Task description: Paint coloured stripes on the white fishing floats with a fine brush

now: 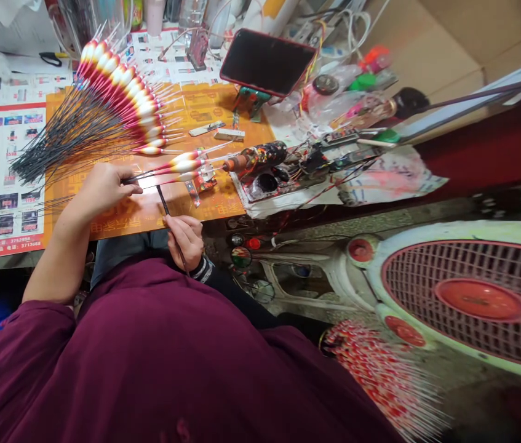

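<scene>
My left hand (pixel 107 186) pinches the dark stems of a few painted fishing floats (pixel 185 165). Their white, yellow and red bodies point right over the orange board (pixel 103 224). My right hand (pixel 187 240), lower and nearer my body, grips a slim dark paintbrush (pixel 163 200). The brush tip reaches up close to the stems of the held floats; whether it touches them I cannot tell. Behind my left hand, a fan of finished-looking floats (pixel 124 86) lies on the board, with black stems bunched toward the left.
A phone (pixel 267 61) is propped at the back. To the right lies a paint-stained motor rig (pixel 264 157) with wires, beside bottles and jars (pixel 325 89). A fan (pixel 472 295) stands at far right, and red-and-white floats (pixel 375 375) are bundled below it.
</scene>
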